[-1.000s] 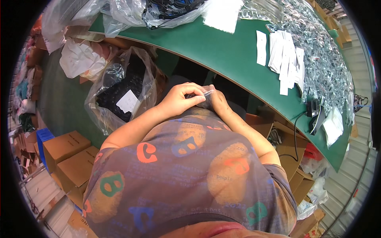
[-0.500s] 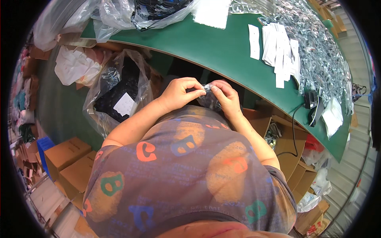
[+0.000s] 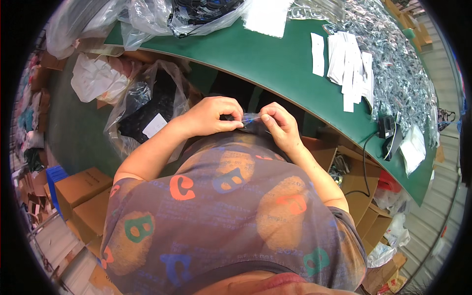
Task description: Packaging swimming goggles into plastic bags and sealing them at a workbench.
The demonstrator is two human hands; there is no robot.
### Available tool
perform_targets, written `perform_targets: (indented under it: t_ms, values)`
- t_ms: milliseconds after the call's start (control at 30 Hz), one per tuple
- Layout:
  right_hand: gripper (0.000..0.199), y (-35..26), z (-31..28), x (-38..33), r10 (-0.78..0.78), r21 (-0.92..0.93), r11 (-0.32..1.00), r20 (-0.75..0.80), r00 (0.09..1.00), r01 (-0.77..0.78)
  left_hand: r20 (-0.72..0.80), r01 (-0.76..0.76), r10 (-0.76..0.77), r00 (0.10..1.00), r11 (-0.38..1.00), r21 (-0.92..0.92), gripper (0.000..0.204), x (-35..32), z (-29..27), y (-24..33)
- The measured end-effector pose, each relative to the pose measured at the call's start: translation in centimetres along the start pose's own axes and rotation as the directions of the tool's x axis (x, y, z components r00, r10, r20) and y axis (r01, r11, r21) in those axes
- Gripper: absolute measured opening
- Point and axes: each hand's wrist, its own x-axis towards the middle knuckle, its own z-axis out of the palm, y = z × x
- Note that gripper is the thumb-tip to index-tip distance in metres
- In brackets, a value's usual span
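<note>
In front of my body, just off the table's near edge, a small clear plastic bag (image 3: pixel 251 118) is stretched between my two hands. My left hand (image 3: pixel 216 116) pinches one side between thumb and curled fingers. The opposite side is pinched by my right hand (image 3: pixel 281 127), thumb against forefinger. Something dark shows beside my left fingers and under the bag, too small and partly hidden to name.
Beyond my hands curves a green table (image 3: pixel 275 59). On it lie white paper strips (image 3: pixel 346 69), a large pile of small clear packets (image 3: pixel 398 64), and a black device with a cable (image 3: pixel 386 127). An open plastic bag of black items (image 3: pixel 142 118) and cardboard boxes (image 3: pixel 84 187) stand left.
My hands have drawn apart, the left moving left and slightly down. The clear bag, bunched between my fingertips before, is now pulled out flat between them.
</note>
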Motion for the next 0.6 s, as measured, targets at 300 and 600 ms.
perform_targets:
  t_ms: [300, 600]
  values:
    - [0.009, -0.1, 2.9, 1.8, -0.037, 0.233, 0.972, 0.079, 0.996, 0.017, -0.023, 0.221, -0.221, 0.975, 0.975, 0.006, 0.012, -2.9, -3.6, 3.9]
    - [0.016, 2.0, 6.2, 4.2, 0.11, 0.64, 0.736, 0.211, 0.971, -0.223, 0.003, 0.173, -0.188, 0.982, 0.908, 0.381, 0.011, -3.5, -6.0, 3.4]
